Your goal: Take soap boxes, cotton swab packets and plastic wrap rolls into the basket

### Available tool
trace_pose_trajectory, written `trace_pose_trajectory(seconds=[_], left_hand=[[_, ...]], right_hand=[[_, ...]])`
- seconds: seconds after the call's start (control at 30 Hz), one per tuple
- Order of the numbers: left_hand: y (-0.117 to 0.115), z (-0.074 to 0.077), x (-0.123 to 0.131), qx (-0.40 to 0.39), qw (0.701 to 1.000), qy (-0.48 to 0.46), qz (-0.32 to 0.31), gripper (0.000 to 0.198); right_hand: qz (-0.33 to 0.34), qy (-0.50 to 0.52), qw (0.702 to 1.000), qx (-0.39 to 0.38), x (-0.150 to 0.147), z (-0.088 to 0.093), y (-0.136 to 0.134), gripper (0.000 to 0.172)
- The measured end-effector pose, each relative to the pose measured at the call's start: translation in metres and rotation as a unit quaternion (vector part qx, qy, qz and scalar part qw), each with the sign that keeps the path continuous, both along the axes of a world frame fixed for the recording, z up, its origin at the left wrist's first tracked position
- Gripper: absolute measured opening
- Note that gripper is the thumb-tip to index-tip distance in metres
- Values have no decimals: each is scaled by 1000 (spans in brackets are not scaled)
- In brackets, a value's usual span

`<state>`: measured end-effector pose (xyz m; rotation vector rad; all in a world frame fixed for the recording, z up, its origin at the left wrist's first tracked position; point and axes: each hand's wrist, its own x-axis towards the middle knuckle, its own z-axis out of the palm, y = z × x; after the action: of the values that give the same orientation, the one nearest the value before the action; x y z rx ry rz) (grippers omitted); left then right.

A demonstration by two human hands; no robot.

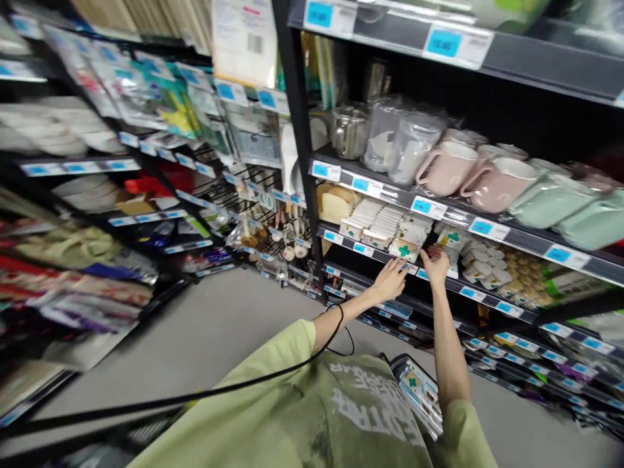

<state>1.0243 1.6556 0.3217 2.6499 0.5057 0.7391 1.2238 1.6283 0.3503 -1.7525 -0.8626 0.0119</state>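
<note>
Both hands reach to a shelf of small white packs. My left hand (391, 279) is at the shelf's front edge, fingers stretched forward and slightly spread, just below a pack with a green clover mark (404, 249). Close to its right, my right hand (435, 265) has thumb and fingers apart at the right side of that pack, with nothing visible between them. Whether the fingertips touch the pack is too small to tell. Rows of similar white packs (383, 224) stand to the left, and another green-marked pack (453, 238) lies behind my right hand.
Pink mugs (451, 168) and mint-green wrapped items (550, 195) fill the shelf above. A black cord (273, 376) crosses my left arm. Packaged goods (419, 390) hang beside my body at the lower right. More stocked shelves line the left, with grey floor (214, 325) between.
</note>
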Motion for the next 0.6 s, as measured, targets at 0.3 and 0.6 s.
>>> trace_pose_trajectory(seconds=[0.3, 0.6], left_hand=[[-89, -92, -59, -91, 983, 33, -155, 47], [-116, -159, -134, -292, 934, 119, -171, 32]], right_hand=[[-32, 49, 981, 184, -58, -46, -49, 18], [-100, 323, 941, -33, -73, -160, -177, 20]])
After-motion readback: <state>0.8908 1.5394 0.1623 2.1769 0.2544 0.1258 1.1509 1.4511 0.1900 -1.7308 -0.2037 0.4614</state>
